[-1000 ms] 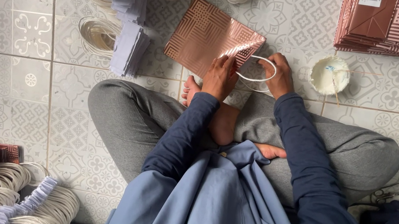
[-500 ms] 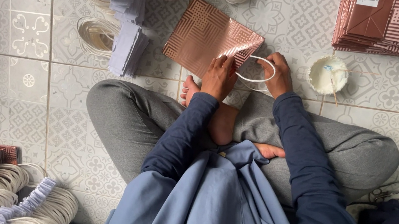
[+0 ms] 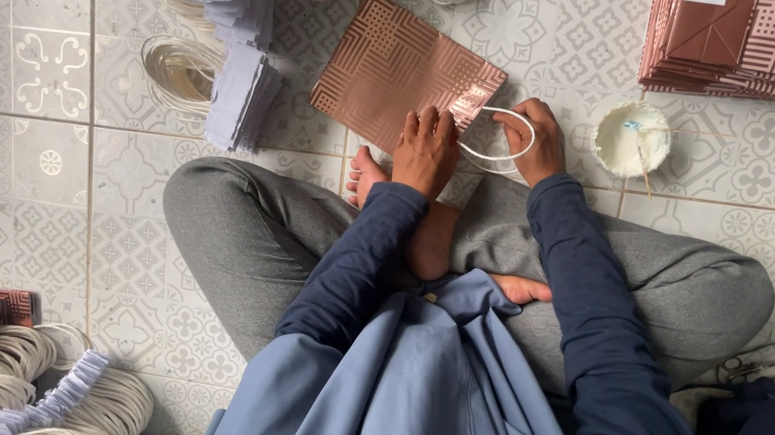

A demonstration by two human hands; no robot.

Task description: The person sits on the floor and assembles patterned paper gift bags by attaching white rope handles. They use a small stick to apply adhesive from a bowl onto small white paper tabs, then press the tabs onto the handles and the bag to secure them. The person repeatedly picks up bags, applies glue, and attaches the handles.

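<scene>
Little has shifted since before: left hand point(image 3: 425, 148) still presses flat, fingers spread, on the copper patterned paper bag point(image 3: 398, 73) lying on the tiled floor point(image 3: 21, 95), while right hand point(image 3: 541, 143) pinches the white cord handle point(image 3: 494, 140) at the bag's edge, seemingly mid-attachment.

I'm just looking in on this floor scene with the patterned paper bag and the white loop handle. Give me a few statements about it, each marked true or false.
1. The left hand presses on the copper patterned bag. True.
2. The right hand holds scissors. False: it holds a white cord handle.
3. The bag stands upright. False: it lies flat on the tiled floor.
4. A small white bowl sits to the right of the hands. True.
5. Finished bags are stacked at top right. True.
</scene>
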